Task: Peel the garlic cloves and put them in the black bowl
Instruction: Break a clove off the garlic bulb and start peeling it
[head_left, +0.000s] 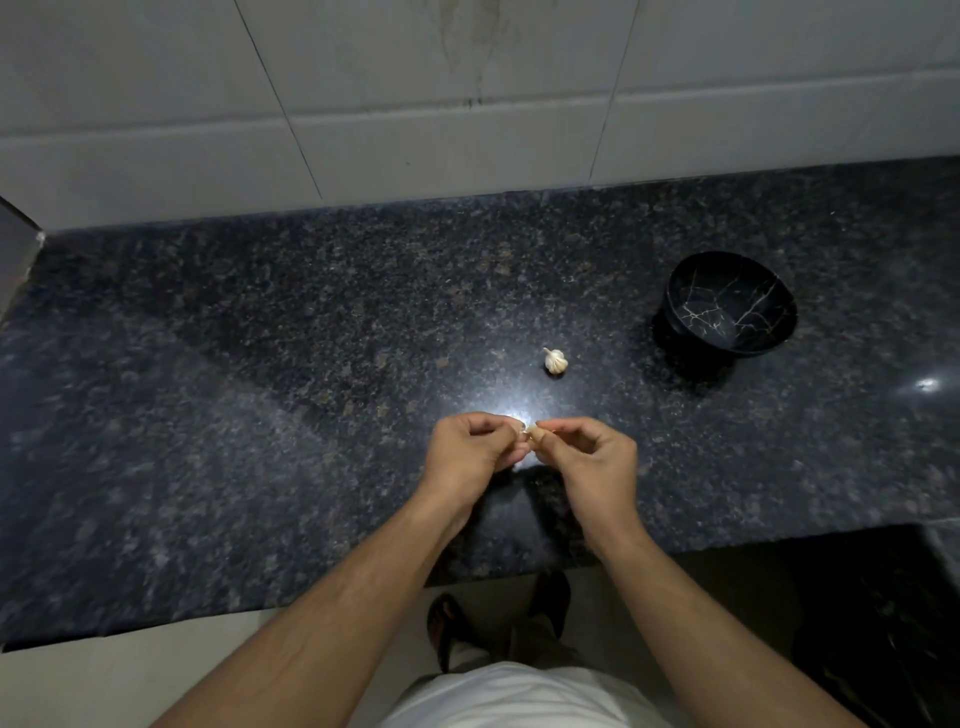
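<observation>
Right now I have a small garlic clove (531, 433) pinched between my two hands, above the granite counter (260, 415) and just nearer me than the garlic bulb (555, 360). My left hand (475, 452) has its fingers curled onto the clove from one side and my right hand (592, 452) nips it from the other; it is too small for me to tell its long axis. I judge the peeling is in progress. From the bulb, the black bowl (727, 306) stands well off to the right and a little farther back, so my right hand is the nearer one for the drop. As far as I can see, the bowl holds nothing.
</observation>
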